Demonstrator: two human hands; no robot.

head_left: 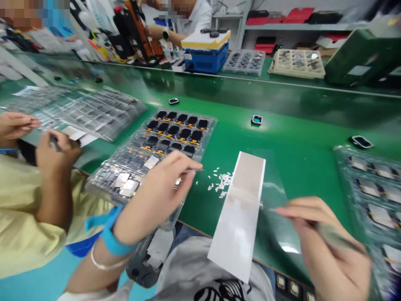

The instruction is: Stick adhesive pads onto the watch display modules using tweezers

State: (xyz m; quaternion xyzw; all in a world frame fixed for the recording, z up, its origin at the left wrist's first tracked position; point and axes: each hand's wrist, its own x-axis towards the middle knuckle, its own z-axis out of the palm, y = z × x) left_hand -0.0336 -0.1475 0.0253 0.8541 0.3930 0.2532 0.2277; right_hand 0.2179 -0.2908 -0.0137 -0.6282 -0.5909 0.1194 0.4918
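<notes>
My left hand [163, 184], with a blue band at the wrist, is closed in a pinch on a small part whose exact form I cannot make out. Beneath and behind it lies a clear tray [208, 125] of black square parts with orange strips. My right hand [322, 238] pinches a thin tool, perhaps tweezers, its tip pointing left. Between the hands a long white strip [239, 217] slants over the table edge, beside a transparent sheet [275, 179]. Small white pieces [223, 182] lie scattered left of the strip.
Another tray [354, 184] of square parts lies at the right. Small frames [257, 120] rest on the green table [300, 129]. At the left are a co-worker's hands [58, 150] and stacked clear trays [103, 108]. A blue box [206, 56] stands on the raised shelf behind.
</notes>
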